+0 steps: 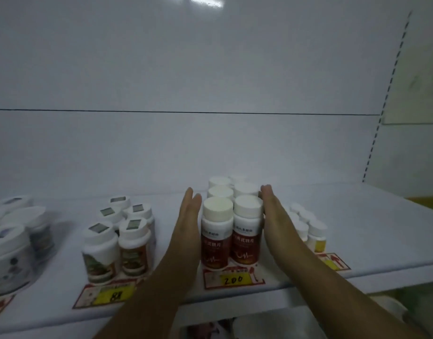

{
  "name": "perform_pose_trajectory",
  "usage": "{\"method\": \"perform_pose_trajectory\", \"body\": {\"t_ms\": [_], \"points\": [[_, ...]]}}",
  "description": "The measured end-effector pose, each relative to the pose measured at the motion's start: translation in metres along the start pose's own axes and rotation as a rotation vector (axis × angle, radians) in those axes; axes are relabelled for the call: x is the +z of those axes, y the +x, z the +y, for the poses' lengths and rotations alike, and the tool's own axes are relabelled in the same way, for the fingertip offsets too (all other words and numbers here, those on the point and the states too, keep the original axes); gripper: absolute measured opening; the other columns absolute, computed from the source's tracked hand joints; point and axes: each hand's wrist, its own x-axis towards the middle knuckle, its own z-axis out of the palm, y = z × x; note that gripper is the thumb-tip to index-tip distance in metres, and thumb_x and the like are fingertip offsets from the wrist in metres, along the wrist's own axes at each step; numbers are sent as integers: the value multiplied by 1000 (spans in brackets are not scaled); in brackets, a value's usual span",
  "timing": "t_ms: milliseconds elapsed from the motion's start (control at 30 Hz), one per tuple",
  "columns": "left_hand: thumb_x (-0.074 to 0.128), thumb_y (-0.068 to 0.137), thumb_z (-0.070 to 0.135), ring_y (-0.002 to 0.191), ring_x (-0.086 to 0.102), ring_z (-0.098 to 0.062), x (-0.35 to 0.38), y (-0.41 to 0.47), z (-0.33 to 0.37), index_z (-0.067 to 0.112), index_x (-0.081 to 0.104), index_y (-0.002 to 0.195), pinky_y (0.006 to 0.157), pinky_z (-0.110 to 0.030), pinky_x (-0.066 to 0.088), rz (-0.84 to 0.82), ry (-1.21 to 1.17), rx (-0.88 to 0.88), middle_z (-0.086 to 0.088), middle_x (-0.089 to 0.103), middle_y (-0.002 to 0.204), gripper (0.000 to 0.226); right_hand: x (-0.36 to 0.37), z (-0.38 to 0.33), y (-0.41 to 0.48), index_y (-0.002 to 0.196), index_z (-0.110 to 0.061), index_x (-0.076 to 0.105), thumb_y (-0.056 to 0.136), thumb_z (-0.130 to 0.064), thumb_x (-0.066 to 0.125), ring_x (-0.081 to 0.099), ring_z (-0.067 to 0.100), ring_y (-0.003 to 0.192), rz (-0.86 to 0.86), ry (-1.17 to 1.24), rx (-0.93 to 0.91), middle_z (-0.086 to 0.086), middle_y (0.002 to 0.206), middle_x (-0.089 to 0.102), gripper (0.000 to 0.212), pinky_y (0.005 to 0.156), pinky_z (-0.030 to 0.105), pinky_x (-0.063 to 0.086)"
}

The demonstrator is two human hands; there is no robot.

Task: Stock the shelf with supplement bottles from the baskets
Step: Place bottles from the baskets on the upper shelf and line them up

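Observation:
Several red-labelled supplement bottles [231, 223] with white caps stand in two rows on the white shelf [357, 228]. My left hand [188, 216] lies flat against the left side of the group, fingers straight and together. My right hand [274, 211] presses flat against the right side in the same way. Neither hand grips a bottle; the palms bracket the rows. A price tag marked 200 [232, 278] lies in front of them.
Left of my hands stand several bottles with green-and-red labels [120, 241] above a yellow price tag [107, 293]. Larger white jars [12, 243] are at the far left. Small yellow-labelled bottles [308, 228] stand to the right. The white back panel [210, 94] rises behind.

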Motion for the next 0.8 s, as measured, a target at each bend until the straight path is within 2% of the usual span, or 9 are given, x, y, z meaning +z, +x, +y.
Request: {"method": "perform_pose_trajectory", "body": {"t_ms": [67, 133, 167, 267, 333, 467, 567, 733, 800], "points": [[38, 80, 72, 116, 61, -14, 10, -3, 0, 44, 60, 120, 95, -39, 51, 10, -65, -56, 10, 63, 128, 54, 1, 14, 3, 128, -42, 49, 82, -75, 16, 45, 0, 125, -51, 7, 9, -21, 130, 56, 66, 112, 32, 31], [31, 87, 65, 88, 71, -6, 12, -3, -5, 45, 74, 89, 67, -24, 58, -6, -73, -44, 16, 75, 97, 48, 1, 21, 7, 101, -48, 55, 89, -65, 18, 50, -28, 89, -41, 76, -13, -43, 89, 61, 43, 84, -1, 39], [30, 87, 66, 89, 71, -7, 12, -2, -7, 46, 74, 86, 70, -25, 58, 13, -38, -18, 16, 75, 96, 48, 2, 20, 7, 93, -51, 51, 90, -61, 19, 50, -30, 75, -68, 122, -1, -45, 77, 57, 34, 71, -5, 39], [36, 70, 81, 116, 60, -15, 14, -6, -5, 58, 64, 96, 104, -44, 43, 86, 70, 64, 13, 64, 123, 46, 3, 25, 11, 83, -53, 52, 89, -60, 21, 58, -18, 58, -105, 186, 55, -35, 63, 60, 32, 49, 3, 44], [40, 53, 92, 119, 57, -14, 11, -6, -8, 59, 56, 111, 107, -47, 39, 72, 128, 95, 14, 61, 128, 68, 4, 26, 12, 81, -48, 54, 90, -58, 21, 57, -19, 52, -142, 234, 79, -30, 56, 61, 35, 40, 3, 42], [41, 50, 94, 110, 61, 0, 6, -5, -11, 66, 51, 110, 101, -40, 44, 9, 176, 150, 28, 64, 116, 67, 3, 27, 12, 96, -48, 58, 85, -64, 20, 63, -11, 69, -242, 239, 68, -26, 81, 63, 43, 47, 4, 46], [41, 57, 90, 119, 58, -10, 6, -3, -12, 60, 51, 117, 105, -45, 41, 18, 98, 105, 22, 62, 124, 68, 0, 28, 10, 111, -50, 51, 92, -56, 15, 59, -14, 78, -247, 272, 42, -24, 94, 62, 41, 55, 2, 46], [40, 60, 84, 109, 65, -10, 7, -6, -7, 58, 62, 106, 96, -42, 47, -35, 2, -36, 20, 70, 111, 57, -11, 3, 18, 115, -45, 51, 98, -46, 23, 53, -21, 96, -67, 321, -145, -43, 102, 56, 33, 84, 6, 39], [39, 62, 80, 101, 68, -7, 5, -5, -6, 56, 64, 102, 86, -36, 50, -51, -33, -51, 20, 71, 108, 53, -20, -19, 45, 128, -33, 48, 97, -43, 35, 46, -5, 111, 24, 210, -216, -27, 118, 50, 35, 92, 18, 33]]}}
